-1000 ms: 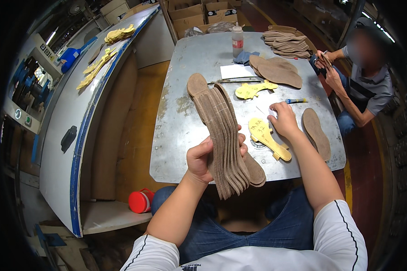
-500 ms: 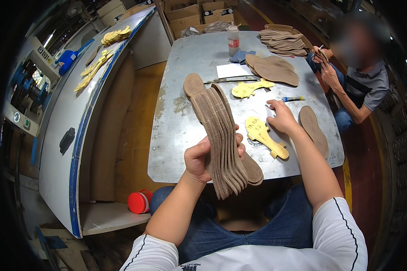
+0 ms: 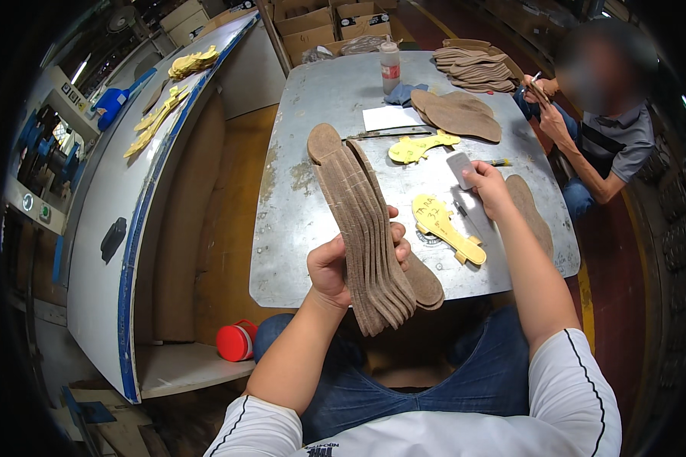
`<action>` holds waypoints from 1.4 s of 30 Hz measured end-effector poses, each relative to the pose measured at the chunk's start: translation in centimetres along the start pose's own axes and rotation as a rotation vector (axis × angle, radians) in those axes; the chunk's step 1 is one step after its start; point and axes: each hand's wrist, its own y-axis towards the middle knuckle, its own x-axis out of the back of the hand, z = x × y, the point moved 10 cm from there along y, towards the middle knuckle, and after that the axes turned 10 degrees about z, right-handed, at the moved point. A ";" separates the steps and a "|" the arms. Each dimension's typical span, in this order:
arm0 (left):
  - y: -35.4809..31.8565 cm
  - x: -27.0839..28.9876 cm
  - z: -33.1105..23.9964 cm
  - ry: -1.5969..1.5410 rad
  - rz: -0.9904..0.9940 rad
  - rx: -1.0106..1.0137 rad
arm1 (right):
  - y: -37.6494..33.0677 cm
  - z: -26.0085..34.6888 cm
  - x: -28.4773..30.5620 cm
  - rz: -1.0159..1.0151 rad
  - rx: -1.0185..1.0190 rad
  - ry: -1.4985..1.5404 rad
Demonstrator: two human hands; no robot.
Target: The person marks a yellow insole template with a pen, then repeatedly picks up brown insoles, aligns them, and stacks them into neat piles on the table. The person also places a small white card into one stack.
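My left hand (image 3: 330,268) is closed round a fanned stack of brown shoe insoles (image 3: 364,236), held upright and tilted over the table's near edge. Between the fingertips of my right hand (image 3: 489,190) is a small grey flat rectangular piece (image 3: 459,169) with rounded corners, raised over the tabletop. Below that hand lie a thin dark pen-like tool (image 3: 466,218) and a yellow sole-shaped template (image 3: 437,219) with side tabs and handwriting. Another yellow template (image 3: 415,151) rests farther back. Beside my right wrist, a single insole (image 3: 532,217) is partly covered by my forearm.
The metal table (image 3: 290,251) holds larger brown soles (image 3: 465,116), a stack of insoles (image 3: 476,67), a squeeze bottle (image 3: 389,68) and white paper (image 3: 391,118). A co-worker (image 3: 613,129) sits at the right. Left stands a white slanted board (image 3: 129,221); a red container (image 3: 235,342) sits below.
My right hand has picked up the grey flat piece from the table and lifted it slightly away and upward. The thin dark tool now shows beneath. My left hand stays on the insoles.
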 end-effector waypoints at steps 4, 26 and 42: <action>0.0 -0.5 0.0 -0.067 0.040 -0.031 | 0.3 -1.2 2.2 -0.096 -0.003 0.029; 0.1 -0.5 -1.0 -0.109 0.015 -0.146 | 0.5 -2.3 2.8 -0.089 -0.045 0.146; 0.1 -0.4 -1.4 -0.170 -0.103 -0.197 | 0.8 -2.6 3.0 -0.097 -0.022 0.135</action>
